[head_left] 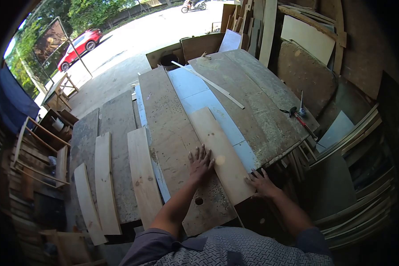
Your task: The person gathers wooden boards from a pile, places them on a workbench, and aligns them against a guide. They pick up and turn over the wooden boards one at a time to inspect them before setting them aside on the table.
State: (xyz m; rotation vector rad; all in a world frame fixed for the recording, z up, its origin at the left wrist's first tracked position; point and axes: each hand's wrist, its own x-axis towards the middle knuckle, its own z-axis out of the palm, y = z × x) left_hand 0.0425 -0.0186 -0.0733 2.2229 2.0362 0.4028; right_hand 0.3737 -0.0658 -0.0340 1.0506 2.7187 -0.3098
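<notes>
A pale pine board lies lengthwise before me on the worktable, its near end close to my body. My left hand rests flat with fingers spread, at the board's left edge and partly over the darker worn plank beside it. At the right edge near the close end, my right hand has its fingers apart and its fingertips at the board's side. Neither hand is wrapped round anything. Blue-white sheet strips show beyond the board. A thin light strip of wood lies across them.
More pine boards lie to the left, some overhanging the near edge. A red-handled tool and a screwdriver lie at the right edge of the table. Wood offcuts are stacked at right. Outside are a red car and a motorcycle.
</notes>
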